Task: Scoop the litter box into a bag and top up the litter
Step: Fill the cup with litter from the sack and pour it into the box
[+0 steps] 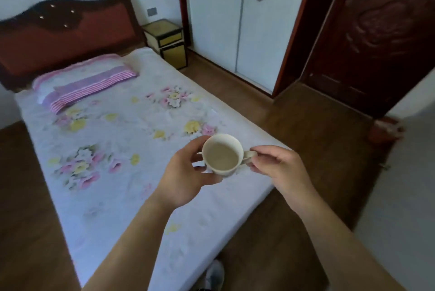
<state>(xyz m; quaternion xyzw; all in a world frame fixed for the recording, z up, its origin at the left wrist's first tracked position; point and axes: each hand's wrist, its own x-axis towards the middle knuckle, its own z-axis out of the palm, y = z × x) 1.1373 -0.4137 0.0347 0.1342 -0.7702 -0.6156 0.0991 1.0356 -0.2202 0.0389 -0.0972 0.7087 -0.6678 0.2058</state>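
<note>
One bed [122, 140] fills the view. Above its near corner the left hand [188, 180] curls its grip round the bowl of one cup [222, 155]. The right hand [280, 168] pinches the handle, probably keeping it level for scooping. No litter box or bag is in view.

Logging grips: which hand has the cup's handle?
The right hand pinches the handle; the left hand holds the body of the cup instead.
</note>
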